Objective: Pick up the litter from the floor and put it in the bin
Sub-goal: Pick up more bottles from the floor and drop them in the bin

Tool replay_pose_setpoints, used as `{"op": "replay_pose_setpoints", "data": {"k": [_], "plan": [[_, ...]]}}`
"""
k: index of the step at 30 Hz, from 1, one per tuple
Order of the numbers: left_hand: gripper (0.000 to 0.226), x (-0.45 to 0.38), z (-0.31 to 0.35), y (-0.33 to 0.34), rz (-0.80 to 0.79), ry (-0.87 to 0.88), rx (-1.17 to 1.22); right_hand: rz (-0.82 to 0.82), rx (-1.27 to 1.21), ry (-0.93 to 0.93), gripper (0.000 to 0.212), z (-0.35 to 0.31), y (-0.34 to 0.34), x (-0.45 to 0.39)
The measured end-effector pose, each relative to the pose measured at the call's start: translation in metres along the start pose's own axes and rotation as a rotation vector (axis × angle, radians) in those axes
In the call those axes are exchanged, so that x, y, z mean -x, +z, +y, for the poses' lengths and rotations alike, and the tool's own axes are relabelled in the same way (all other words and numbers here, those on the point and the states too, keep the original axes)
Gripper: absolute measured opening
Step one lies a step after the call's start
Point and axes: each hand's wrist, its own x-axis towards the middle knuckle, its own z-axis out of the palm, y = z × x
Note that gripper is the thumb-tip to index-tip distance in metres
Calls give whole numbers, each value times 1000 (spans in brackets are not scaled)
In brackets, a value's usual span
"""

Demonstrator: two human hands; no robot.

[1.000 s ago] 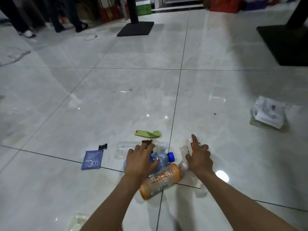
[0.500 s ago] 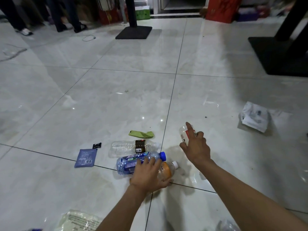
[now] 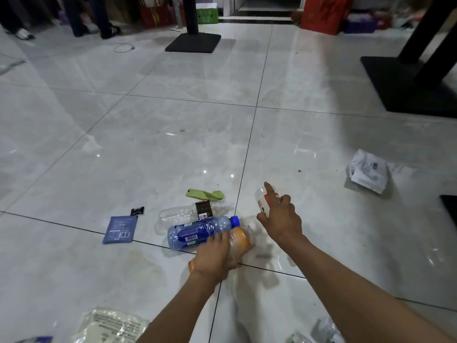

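Since a second ago: both hands hold litter.
Left hand (image 3: 214, 256): fingers now wrapped round orange bottle (image 3: 238, 240).
Right hand (image 3: 282, 219): fingers lifting small white bottle (image 3: 262, 200).

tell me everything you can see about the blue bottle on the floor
The blue bottle is clear blue-tinted plastic with a blue screw cap and a dark blue label carrying a white barcode patch. It lies on its side on the tiled floor, cap pointing right. A clear bottle lies just behind it, an orange bottle beside it, and the left hand gripping that one overlaps its near edge.
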Motion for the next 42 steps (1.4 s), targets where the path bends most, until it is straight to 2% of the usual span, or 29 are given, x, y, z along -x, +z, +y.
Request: {"op": "replay_pose_setpoints", "data": {"k": [6, 13, 18, 32, 37, 42], "plan": [[65, -18, -18, -59, 200, -203, 190, 25, 3, 2, 81, -13, -25, -3], [59, -13, -43, -173, 320, -181, 189, 49, -7, -31, 82, -62, -102, 10], [59, 37, -59, -290, 302, -234, 196, 4, 40, -64, 82, -114, -210, 47], [60, 165, -123, -708, 440, -314, 228, 18, -36, -149, 82, -329, -592, 118], [63, 223, -150, -804, 486, -382, 213, 20, -55, -250, 83, -400, -679, 152], [62, 287, -171, -864, 540, -498, 172, 27, -78, -397, 83, -461, -732, 185]]}}
